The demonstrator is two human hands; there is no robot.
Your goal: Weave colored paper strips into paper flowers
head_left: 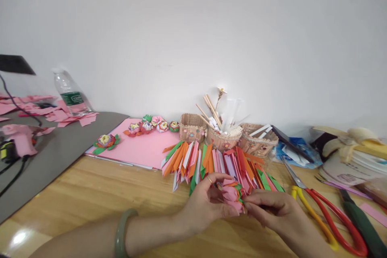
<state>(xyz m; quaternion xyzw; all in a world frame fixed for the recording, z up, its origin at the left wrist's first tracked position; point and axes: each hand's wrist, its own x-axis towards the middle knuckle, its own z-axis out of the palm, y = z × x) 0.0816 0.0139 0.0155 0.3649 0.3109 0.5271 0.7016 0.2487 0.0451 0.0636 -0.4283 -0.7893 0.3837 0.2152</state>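
Left hand [203, 201] holds a paper flower [232, 194]; right hand [275, 206] pinches its edge.
Best to press gently, so it does not get squashed.

One head-worn camera looks forward and slightly down, across the glossy light-brown wooden tabletop [115, 185] to the smooth whitish wall [181, 40] behind. The wearer's bare left hand [207, 199] and bare right hand [269, 209] sit close, low in view.

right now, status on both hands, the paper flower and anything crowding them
Left hand gripping pink, green and orange paper flower. Right hand pinching its green-edged side. Folded paper pieces close behind; scissors off to the right.
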